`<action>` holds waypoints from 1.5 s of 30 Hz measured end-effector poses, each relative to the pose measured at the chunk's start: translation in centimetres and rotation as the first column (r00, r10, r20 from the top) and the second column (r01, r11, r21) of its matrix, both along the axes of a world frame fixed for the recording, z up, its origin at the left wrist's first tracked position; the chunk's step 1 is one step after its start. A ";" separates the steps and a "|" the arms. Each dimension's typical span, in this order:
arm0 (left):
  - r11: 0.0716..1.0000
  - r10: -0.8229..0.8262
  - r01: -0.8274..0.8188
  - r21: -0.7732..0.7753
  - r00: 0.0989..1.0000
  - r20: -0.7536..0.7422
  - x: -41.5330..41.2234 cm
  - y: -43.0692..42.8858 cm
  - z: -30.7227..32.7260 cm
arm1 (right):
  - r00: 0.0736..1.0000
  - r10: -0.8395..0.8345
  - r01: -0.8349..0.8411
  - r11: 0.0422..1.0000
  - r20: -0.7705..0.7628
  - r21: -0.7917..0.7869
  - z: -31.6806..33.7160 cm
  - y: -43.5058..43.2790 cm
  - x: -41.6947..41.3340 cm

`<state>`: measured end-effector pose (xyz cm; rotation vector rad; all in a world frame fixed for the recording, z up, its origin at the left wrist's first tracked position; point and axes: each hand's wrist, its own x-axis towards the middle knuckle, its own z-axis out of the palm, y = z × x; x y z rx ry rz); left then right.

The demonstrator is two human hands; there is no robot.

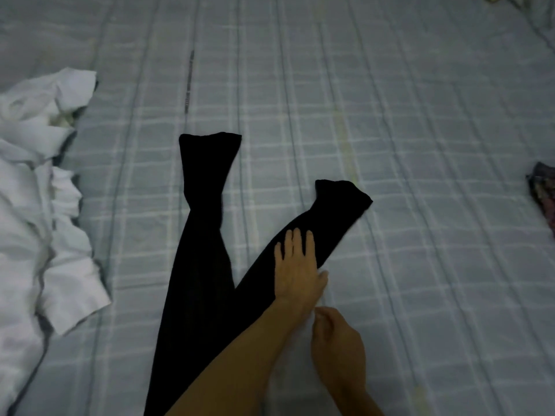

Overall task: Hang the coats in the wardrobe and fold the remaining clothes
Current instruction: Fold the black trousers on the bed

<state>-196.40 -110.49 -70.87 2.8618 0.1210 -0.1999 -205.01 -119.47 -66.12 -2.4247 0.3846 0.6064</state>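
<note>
A pair of black trousers lies flat on the bed, its two legs spread in a V pointing away from me. My left hand rests palm down on the right leg, fingers slightly apart. My right hand sits just below the left wrist, at the right edge of that leg. Its fingers are curled together, and I cannot see whether they pinch any cloth. The left leg lies untouched, with a flared hem at its far end.
The bed is covered by a pale blue checked sheet. A heap of crumpled white clothing lies along the left edge. A dark patterned garment shows at the right edge.
</note>
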 end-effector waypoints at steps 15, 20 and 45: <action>0.170 0.443 -0.341 -0.924 0.864 -0.238 11.9 15.9 9.3 | 0.962 -0.035 -0.054 0.948 0.271 0.315 -0.3 10.4 11.1; 0.307 0.562 -0.510 -0.804 0.779 -0.279 13.3 26.7 6.6 | 0.952 0.072 -0.175 0.926 0.297 0.335 -1.2 16.2 12.9; 0.458 0.740 -0.532 -0.713 0.672 -0.025 13.7 27.2 3.2 | 0.645 0.704 -0.593 0.706 0.296 -0.387 -5.5 20.6 7.9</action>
